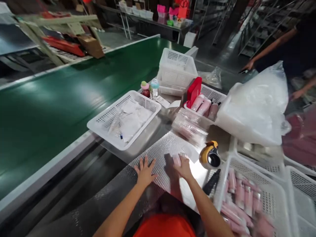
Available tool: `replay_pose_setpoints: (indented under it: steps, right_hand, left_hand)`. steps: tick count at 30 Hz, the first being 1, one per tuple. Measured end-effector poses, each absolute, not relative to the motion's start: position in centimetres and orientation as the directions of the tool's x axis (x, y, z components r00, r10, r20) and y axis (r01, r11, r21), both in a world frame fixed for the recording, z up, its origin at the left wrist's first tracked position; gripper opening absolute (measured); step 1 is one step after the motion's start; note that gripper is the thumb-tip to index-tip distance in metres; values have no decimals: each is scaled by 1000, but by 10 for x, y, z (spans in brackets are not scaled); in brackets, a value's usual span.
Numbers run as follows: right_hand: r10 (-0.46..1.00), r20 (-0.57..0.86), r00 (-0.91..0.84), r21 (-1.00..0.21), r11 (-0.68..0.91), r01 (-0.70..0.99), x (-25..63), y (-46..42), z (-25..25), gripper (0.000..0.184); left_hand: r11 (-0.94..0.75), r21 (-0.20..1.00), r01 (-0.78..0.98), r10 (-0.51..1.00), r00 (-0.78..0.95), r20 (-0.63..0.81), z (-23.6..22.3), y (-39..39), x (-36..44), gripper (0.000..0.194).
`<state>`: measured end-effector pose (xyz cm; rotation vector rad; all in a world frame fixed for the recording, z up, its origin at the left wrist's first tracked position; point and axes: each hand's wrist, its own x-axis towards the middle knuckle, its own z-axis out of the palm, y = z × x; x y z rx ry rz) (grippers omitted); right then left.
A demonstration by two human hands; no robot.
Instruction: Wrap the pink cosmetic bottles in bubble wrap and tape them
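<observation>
On bubble wrap [158, 154], L hand [145, 175] fingers spread wide; R hand [183, 167] grips 1 pink bottle [176, 160].

The fingers of the right hand [184, 168] partly hide a pink item [176, 160], its exact kind unclear. At near right, pink tubes [240, 194] blur in a white basket [278, 187] cut off by the bottom edge. A person [283, 54] at far right is cropped by the picture's edge. The green conveyor belt [61, 92] runs out of view at left. Print on the paper slips [163, 101] is too small to read.
</observation>
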<state>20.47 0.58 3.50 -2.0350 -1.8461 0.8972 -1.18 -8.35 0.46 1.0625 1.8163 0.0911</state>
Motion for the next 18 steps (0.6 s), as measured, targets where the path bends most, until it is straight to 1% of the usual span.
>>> replay_pose_setpoints:
  steps: [3,4,5,7,8,11,15,18]
  right_hand:
    - [950,-293,-107,-279,22,960,183,11,39,55]
    - [945,-294,-145,-207,85,975,172,14,39,57]
    - [942,-291,-171,-172,124,977,160,17,37,60]
    - [937,-290,-196,-154,156,976,138,23,31,68]
    - [935,-295,-199,-153,159,975,129,26,28,72]
    - [924,-296,-244,-180,196,964,120,30,14,80]
    - [914,-274,-298,-196,250,948,135,24,1,96]
    - [925,-236,-296,-207,250,946,147,19,-4,94]
  left_hand:
    - [408,355,841,811,-155,-564,-9,-64,-10,96]
    - [354,301,886,839,-158,-521,-14,-61,-10,95]
    - [312,255,915,858,-157,-488,-18,-59,-10,93]
    - [271,198,942,875,-155,-459,-24,-59,-10,91]
    - [266,190,945,875,-154,-460,-27,-60,-10,90]
    - [268,204,941,869,-145,-473,-30,-64,-12,86]
    - [271,237,933,863,-127,-490,-31,-65,-14,84]
    - [277,243,930,853,-121,-508,-32,-63,-15,85]
